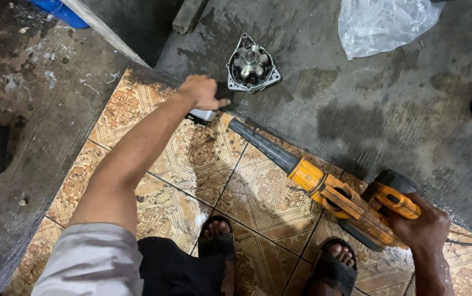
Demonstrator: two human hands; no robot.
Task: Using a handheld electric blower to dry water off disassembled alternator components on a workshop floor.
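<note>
A: Item one, right hand (425, 227)?
B: Gripped round the handle of the orange blower (323, 189), its grey nozzle aimed at the alternator housing (251, 68) lying open-side up on the wet concrete floor (367, 109), likely to blast it.
A: Left hand (203, 92)?
B: Clenched beside the housing; what it holds, cannot tell.
A: Containers?
B: Clear plastic bag (381, 22); contents unclear.

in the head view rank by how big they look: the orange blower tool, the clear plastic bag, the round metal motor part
1. orange blower tool, the longest, though nearest the camera
2. clear plastic bag, partly cut off by the frame edge, so its rank is unsure
3. round metal motor part, the smallest
</note>
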